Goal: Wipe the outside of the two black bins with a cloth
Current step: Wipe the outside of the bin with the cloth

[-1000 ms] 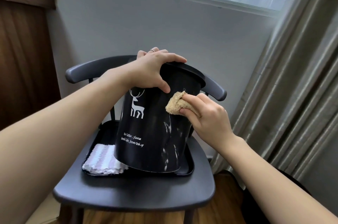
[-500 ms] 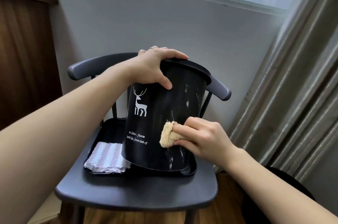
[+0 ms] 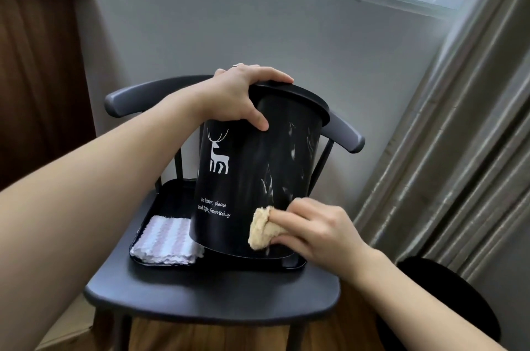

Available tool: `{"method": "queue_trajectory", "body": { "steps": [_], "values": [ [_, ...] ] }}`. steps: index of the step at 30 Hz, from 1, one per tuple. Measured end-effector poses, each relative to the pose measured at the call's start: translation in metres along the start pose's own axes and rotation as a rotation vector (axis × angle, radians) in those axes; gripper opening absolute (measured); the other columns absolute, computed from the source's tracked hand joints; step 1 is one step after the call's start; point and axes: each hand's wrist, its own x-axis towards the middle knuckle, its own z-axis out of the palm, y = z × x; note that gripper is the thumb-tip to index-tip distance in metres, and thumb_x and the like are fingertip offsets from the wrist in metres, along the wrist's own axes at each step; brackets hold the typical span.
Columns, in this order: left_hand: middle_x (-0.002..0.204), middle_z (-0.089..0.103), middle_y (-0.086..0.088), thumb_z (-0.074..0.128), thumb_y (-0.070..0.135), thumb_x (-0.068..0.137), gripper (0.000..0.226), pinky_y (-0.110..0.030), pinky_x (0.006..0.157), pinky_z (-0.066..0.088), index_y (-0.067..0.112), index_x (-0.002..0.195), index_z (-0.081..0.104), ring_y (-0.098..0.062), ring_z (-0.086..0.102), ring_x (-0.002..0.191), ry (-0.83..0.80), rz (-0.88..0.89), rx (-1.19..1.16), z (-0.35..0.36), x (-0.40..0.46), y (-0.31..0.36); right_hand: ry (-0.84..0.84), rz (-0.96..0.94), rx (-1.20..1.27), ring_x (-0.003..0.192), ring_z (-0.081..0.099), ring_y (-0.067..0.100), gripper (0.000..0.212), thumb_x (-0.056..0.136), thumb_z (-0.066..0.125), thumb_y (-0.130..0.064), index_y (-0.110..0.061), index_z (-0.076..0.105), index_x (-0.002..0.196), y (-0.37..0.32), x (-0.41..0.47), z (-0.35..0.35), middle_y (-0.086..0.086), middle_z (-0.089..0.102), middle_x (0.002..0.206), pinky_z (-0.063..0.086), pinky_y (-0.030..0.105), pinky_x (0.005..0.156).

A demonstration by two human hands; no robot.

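Dark chair (image 3: 200,302) beside grey curtain (image 3: 459,149)

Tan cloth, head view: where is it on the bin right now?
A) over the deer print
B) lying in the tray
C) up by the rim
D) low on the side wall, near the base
D: the right hand pinches the tan cloth against the lower side wall of the black bin, close to its base, well right of the deer print, while the left hand grips the rim.
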Motion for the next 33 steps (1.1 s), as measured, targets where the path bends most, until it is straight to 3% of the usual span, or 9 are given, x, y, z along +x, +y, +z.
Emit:
{"method": "queue_trajectory", "body": {
  "steps": [5, 13, 15, 20, 29, 33],
  "values": [
    [0.135, 0.046, 0.010, 0.091, 0.021, 0.067, 0.087, -0.048, 0.115, 0.039, 0.072, 0.124, 0.050, -0.029, 0.039, 0.134, -0.008, -0.002, -0.003, 0.000, 0.001, 0.000, 0.205, 0.292, -0.009, 0.068, 0.064, 0.023, 0.030, 0.092, 0.069, -0.038, -0.016, 0.074, 0.112, 0.013, 0.032, -0.005, 0.003, 0.064, 0.080, 0.054, 0.039, 0.055],
    [0.139, 0.050, 0.013, 0.092, 0.021, 0.065, 0.087, -0.048, 0.113, 0.041, 0.073, 0.121, 0.051, -0.029, 0.042, 0.134, -0.031, 0.001, -0.036, 0.000, 0.004, -0.002, -0.021, 0.003, 0.064, 0.065, 0.057, 0.019, 0.024, 0.094, 0.068, -0.034, -0.015, 0.075, 0.106, -0.011, -0.026, 0.011, 0.002, 0.061, 0.080, 0.050, 0.033, 0.052],
    [0.138, 0.052, 0.014, 0.091, 0.027, 0.059, 0.087, -0.048, 0.113, 0.042, 0.073, 0.121, 0.052, -0.029, 0.044, 0.134, -0.035, 0.006, -0.042, 0.001, 0.004, -0.002, 0.014, 0.018, 0.040, 0.066, 0.059, 0.020, 0.023, 0.095, 0.067, -0.033, -0.015, 0.075, 0.107, -0.006, -0.021, 0.009, 0.002, 0.061, 0.080, 0.051, 0.033, 0.052],
    [0.133, 0.059, 0.021, 0.084, 0.035, 0.048, 0.089, -0.047, 0.113, 0.042, 0.066, 0.126, 0.055, -0.030, 0.049, 0.132, -0.052, 0.041, -0.050, 0.002, 0.008, -0.004, 0.218, 0.287, 0.066, 0.066, 0.061, 0.021, 0.027, 0.092, 0.071, -0.033, -0.013, 0.075, 0.109, -0.001, 0.006, 0.007, 0.002, 0.063, 0.080, 0.053, 0.036, 0.052],
    [0.133, 0.059, 0.024, 0.086, 0.034, 0.050, 0.089, -0.047, 0.114, 0.041, 0.064, 0.128, 0.055, -0.028, 0.048, 0.133, -0.042, 0.047, -0.061, -0.001, 0.007, -0.008, -0.028, 0.005, 0.050, 0.067, 0.056, 0.016, 0.021, 0.098, 0.064, -0.032, -0.017, 0.074, 0.108, -0.013, -0.032, 0.016, 0.000, 0.060, 0.081, 0.048, 0.028, 0.052],
    [0.134, 0.059, 0.023, 0.085, 0.035, 0.050, 0.089, -0.046, 0.116, 0.038, 0.062, 0.129, 0.055, -0.025, 0.049, 0.133, -0.040, 0.059, -0.035, -0.002, 0.006, -0.008, 0.100, 0.157, 0.029, 0.068, 0.060, 0.020, 0.025, 0.097, 0.063, -0.033, -0.017, 0.074, 0.112, -0.004, 0.002, 0.005, 0.001, 0.061, 0.081, 0.052, 0.034, 0.053]
  ]
}}
